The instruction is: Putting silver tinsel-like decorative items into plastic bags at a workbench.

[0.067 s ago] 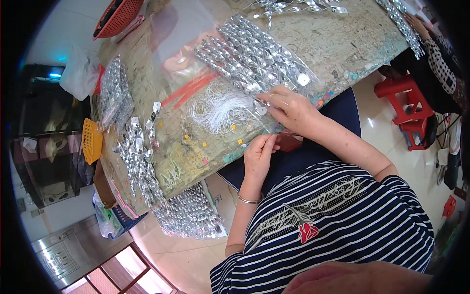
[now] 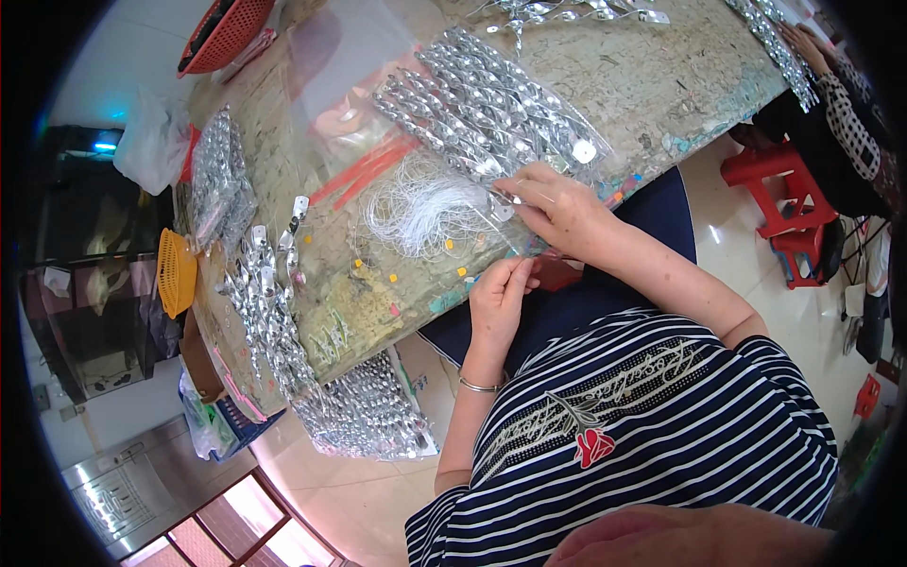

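My left hand (image 2: pixel 499 295) is closed in a pinch at the table's near edge, fingertips on a thin white string (image 2: pixel 510 243). That string runs up toward my right hand (image 2: pixel 565 215). The right fingers pinch the tabbed end of a silver spiral strip (image 2: pixel 501 206) at the near end of a bundle. Several twisted silver strips (image 2: pixel 482 104) make up this bundle, lying slantwise beyond the right hand. Just left of the right fingers lies a loose tangle of white string (image 2: pixel 420 213). What sits inside the left fist is hidden.
The worn table (image 2: pixel 652 94) carries a clear plastic bag (image 2: pixel 345 57) and another heap of silver spirals (image 2: pixel 269 302) at left. A yellow basket (image 2: pixel 178 272) hangs by the left edge. A red stool (image 2: pixel 779 203) stands at right, near another person's sleeve (image 2: pixel 850 123).
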A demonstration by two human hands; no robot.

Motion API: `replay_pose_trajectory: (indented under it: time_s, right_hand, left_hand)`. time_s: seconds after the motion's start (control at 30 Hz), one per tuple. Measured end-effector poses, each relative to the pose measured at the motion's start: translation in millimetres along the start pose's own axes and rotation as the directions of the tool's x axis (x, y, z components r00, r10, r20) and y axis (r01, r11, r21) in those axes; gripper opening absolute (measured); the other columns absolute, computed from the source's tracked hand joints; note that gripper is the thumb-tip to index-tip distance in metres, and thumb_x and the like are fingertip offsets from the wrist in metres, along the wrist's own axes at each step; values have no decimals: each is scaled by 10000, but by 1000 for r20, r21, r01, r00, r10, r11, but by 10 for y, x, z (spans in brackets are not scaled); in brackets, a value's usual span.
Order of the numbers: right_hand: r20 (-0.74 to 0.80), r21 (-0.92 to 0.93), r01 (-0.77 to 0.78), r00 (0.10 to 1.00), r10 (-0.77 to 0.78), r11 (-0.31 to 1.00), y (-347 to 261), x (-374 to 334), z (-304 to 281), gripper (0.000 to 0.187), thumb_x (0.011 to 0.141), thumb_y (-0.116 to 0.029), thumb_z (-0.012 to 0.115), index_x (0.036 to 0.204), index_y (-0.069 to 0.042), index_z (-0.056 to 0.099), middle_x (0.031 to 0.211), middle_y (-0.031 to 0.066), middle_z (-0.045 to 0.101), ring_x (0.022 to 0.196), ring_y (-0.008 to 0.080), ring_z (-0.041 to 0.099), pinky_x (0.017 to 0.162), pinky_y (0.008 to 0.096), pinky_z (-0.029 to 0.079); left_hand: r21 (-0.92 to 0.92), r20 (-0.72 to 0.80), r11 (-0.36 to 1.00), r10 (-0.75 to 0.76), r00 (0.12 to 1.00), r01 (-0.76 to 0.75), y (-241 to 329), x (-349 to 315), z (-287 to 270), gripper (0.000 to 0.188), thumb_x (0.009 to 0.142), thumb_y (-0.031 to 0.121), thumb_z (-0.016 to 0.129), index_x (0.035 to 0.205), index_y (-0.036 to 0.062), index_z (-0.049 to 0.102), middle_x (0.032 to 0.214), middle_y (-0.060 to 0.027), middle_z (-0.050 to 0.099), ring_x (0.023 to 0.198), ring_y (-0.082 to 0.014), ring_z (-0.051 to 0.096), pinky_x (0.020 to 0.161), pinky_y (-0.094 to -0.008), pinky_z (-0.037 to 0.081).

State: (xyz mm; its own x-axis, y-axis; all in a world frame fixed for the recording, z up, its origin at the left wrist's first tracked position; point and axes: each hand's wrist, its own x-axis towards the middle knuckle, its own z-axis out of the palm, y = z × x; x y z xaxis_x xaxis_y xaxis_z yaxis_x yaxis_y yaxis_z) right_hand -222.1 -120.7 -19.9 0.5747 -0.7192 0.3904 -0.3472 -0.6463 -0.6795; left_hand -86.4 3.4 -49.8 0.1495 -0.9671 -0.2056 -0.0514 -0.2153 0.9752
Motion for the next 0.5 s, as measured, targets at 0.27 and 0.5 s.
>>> replay_pose_trajectory:
  time_s: [0.27,0.5]
  right_hand:
    - [1,42,4,1000,-4,999,32,26,1,402,873,-19,579,1271,-79,579,1081,134,623,904,292,639,759,362,522]
    - [289,380,-403,907,307,833,-215,85,-145,410,941,-96,502,1351,-78,504,1167,150,644,944,306,657,775,372,534]
  left_hand:
    - [4,-4,1000,28,1000,-28,20,-12,9,204,985,145,549,988,-20,669,886,-44,688,756,-103,637,689,-232,504]
    - [-25,-12,1000,9,1000,-9,4,-17,0,203,984,141,551,1004,-24,667,897,-52,692,765,-104,635,694,-234,506]
